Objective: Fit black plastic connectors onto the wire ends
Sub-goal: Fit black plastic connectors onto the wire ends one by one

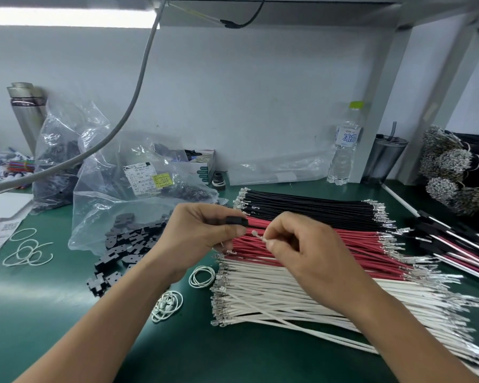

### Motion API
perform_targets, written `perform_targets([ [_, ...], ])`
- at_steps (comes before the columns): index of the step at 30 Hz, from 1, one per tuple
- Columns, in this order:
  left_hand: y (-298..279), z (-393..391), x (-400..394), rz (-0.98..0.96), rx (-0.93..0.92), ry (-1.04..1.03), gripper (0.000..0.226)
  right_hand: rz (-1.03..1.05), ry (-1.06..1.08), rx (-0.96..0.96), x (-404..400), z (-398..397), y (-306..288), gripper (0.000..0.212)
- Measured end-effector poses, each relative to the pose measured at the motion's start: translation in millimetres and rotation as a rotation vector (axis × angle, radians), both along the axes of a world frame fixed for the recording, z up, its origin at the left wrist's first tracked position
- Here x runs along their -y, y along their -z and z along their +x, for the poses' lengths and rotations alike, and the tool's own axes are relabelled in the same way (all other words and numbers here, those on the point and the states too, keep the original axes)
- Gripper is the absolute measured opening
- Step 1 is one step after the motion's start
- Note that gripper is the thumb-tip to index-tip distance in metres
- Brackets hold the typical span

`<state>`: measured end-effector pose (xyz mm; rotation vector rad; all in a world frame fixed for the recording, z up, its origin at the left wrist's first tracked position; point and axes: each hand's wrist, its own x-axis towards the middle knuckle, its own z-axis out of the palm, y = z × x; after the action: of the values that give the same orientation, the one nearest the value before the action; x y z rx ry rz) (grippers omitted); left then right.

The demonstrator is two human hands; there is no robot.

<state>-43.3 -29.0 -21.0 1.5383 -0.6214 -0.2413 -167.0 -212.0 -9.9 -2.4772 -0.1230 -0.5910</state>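
Observation:
My left hand pinches a black plastic connector between thumb and forefinger, above the wire rows. My right hand pinches a white wire just behind its metal tip, which points left at the connector with a small gap between them. Under the hands lie rows of black wires, red wires and white wires, all with metal terminals. A pile of loose black connectors spills from a clear bag to the left.
Clear plastic bags of parts crowd the back left beside a steel flask. A water bottle and a dark cup stand at the back right. Finished harnesses lie at the right. White rubber bands lie on the green mat.

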Motion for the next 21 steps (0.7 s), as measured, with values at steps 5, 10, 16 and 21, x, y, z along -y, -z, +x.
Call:
perform_targets([
  [5, -3.2, -3.4, -0.5, -0.014, -0.011, 0.037, 0.03, -0.072, 0.098, 0.126, 0.3, 2.6, 2.8, 0.011],
  [10, -5.9, -7.4, -0.1, -0.014, 0.003, 0.073, 0.032, -0.055, 0.071, 0.228, -1.5, 4.2, 4.8, 0.004],
  [16, -7.3, -9.7, -0.4, -0.009, 0.013, 0.082, 0.033, -0.031, 0.027, 0.269, 1.7, 3.4, 4.5, 0.003],
  [21, -6.6, -10.0, -0.2, -0.008, 0.011, 0.086, 0.034, -0.141, 0.042, 0.301, 3.3, 2.8, 2.4, 0.004],
])
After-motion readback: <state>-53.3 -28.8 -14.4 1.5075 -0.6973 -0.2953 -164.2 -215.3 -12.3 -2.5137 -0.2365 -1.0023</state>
